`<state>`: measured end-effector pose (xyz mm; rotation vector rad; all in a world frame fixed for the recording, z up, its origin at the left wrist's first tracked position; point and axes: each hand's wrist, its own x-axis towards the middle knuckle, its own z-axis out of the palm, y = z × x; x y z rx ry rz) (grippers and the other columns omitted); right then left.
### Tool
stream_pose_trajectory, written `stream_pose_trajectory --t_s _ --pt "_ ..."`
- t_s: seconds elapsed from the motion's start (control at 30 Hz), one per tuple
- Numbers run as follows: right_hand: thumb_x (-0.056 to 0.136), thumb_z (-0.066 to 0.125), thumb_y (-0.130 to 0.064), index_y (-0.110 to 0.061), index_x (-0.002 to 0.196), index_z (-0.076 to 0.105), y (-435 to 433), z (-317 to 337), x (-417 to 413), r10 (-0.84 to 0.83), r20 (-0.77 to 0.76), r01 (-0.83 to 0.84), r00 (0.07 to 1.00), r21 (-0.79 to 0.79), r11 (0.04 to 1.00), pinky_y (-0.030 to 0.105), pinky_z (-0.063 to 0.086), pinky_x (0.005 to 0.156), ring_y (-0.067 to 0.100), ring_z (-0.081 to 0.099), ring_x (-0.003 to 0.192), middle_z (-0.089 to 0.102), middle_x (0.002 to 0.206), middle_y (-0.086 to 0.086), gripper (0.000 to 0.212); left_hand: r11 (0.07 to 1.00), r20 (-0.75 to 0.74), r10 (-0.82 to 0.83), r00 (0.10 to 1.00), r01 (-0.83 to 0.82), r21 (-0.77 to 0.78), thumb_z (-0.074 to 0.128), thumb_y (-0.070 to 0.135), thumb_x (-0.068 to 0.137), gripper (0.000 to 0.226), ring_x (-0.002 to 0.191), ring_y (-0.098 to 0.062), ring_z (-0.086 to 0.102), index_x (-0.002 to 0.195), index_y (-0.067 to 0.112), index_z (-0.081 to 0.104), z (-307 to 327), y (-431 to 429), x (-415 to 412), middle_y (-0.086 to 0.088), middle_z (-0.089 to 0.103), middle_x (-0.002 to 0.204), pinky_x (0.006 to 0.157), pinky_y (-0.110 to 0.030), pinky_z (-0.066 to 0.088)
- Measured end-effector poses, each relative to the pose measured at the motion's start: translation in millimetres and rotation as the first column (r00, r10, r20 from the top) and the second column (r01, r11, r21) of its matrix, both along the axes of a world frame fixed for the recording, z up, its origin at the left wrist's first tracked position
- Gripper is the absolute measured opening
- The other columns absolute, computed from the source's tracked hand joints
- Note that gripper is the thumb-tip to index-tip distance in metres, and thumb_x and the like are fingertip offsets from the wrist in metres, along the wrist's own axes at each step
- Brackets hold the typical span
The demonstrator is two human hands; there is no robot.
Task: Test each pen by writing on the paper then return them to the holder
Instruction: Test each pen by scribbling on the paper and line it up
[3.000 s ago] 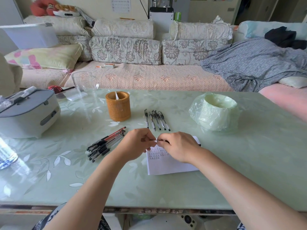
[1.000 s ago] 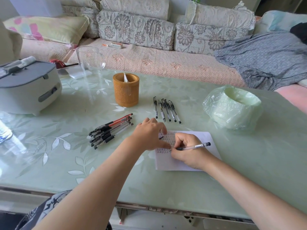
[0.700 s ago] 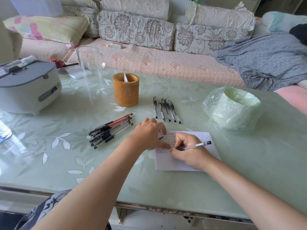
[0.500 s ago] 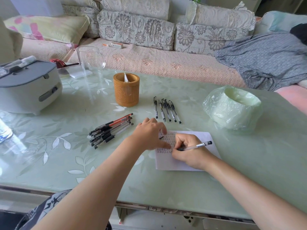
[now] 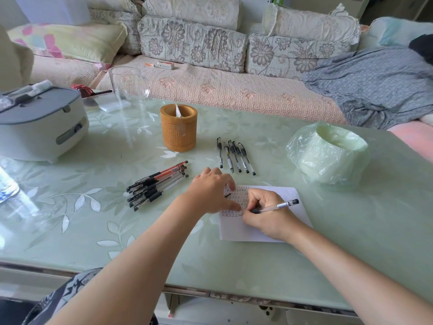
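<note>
Right hand (image 5: 264, 213) in a writing grip around the clear-barrelled black-capped pen (image 5: 276, 206), tip down on the small white sheet of paper (image 5: 293, 198) with rows of test marks. Left hand (image 5: 210, 192) flat, fingers spread, holding nothing, pinning the sheet's left edge to the pale green glass worktop (image 5: 234, 266). Slippery glass: likely skid or crumple of the sheet if released mid-stroke. Risk too of mixing the row of five black pens (image 5: 234, 156) with the loose heap of black and red pens (image 5: 157, 186). Orange woven cylindrical holder (image 5: 178, 131) well apart, beyond both groups.
</note>
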<state>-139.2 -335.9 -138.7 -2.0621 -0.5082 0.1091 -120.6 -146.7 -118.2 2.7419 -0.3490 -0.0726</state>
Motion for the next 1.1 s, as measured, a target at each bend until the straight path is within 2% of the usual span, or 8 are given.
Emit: stream_pose_trajectory --t_s 0.07,0.2,0.6,0.93,1.0,1.1 --pt "0.068 0.063 -0.008 -0.004 0.063 0.042 -0.5 -0.2 0.0 0.003 -0.004 -0.003 1.000 0.017 1.000 0.029 0.023 0.055 0.011 0.033 0.057 0.039 0.059 -0.003 0.021 1.000 -0.001 0.002 1.000 -0.002 0.000 0.074 0.067 0.065 0.061 0.114 -0.020 0.041 0.115 0.035 0.060 -0.3 0.1 0.7 0.001 0.051 0.118 0.099 -0.037 0.038" --pt "0.072 0.065 -0.004 -0.012 0.061 0.044 -1.3 -2.4 0.7 0.000 -0.014 0.000 1.000 -0.006 1.000 0.029 0.024 0.055 0.010 0.033 0.056 0.041 0.057 -0.009 0.025 1.000 -0.006 0.003 1.000 -0.003 -0.005 0.074 0.067 0.064 0.062 0.112 -0.020 0.041 0.115 0.034 0.060 -0.6 0.0 1.8 0.002 0.051 0.115 0.098 -0.037 0.038" --pt "0.068 0.063 -0.010 -0.009 0.062 0.044 -0.9 -1.0 -0.3 0.026 -0.040 -0.026 0.999 0.000 1.000 0.031 0.024 0.057 0.012 0.034 0.057 0.041 0.058 -0.005 0.019 1.000 -0.003 -0.004 1.000 0.004 -0.004 0.075 0.066 0.064 0.061 0.111 -0.020 0.041 0.114 0.034 0.059 -1.8 0.3 3.1 0.002 0.051 0.115 0.097 -0.037 0.039" --pt "0.065 0.060 -0.011 -0.008 0.062 0.038 1.5 1.0 -1.9 0.018 -0.008 -0.018 1.000 -0.015 1.000 0.031 0.021 0.055 0.012 0.030 0.056 0.035 0.058 -0.003 0.022 1.000 0.010 -0.009 1.000 0.009 -0.005 0.074 0.065 0.066 0.061 0.112 -0.019 0.040 0.117 0.034 0.059 -1.8 0.4 1.8 0.002 0.049 0.116 0.097 -0.036 0.038" --pt "0.066 0.061 -0.010 -0.009 0.061 0.040 2.2 3.2 -2.1 -0.004 -0.043 0.005 0.999 0.029 1.000 0.029 0.023 0.054 0.012 0.032 0.055 0.038 0.057 -0.003 0.021 1.000 0.013 -0.017 1.000 0.017 -0.002 0.073 0.066 0.067 0.061 0.111 -0.019 0.039 0.117 0.034 0.059 -1.5 0.7 1.7 0.002 0.049 0.116 0.096 -0.035 0.037" --pt "0.078 0.060 0.003 -0.013 0.065 0.045 -0.3 6.3 0.7 -0.087 -0.189 0.127 0.978 0.209 0.970 0.023 0.025 0.046 0.013 0.033 0.047 0.042 0.051 -0.002 0.026 0.999 -0.001 -0.051 0.999 0.051 0.013 0.072 0.064 0.071 0.058 0.110 -0.017 0.040 0.118 0.033 0.058 1.5 3.7 0.7 0.003 0.048 0.114 0.096 -0.036 0.039"
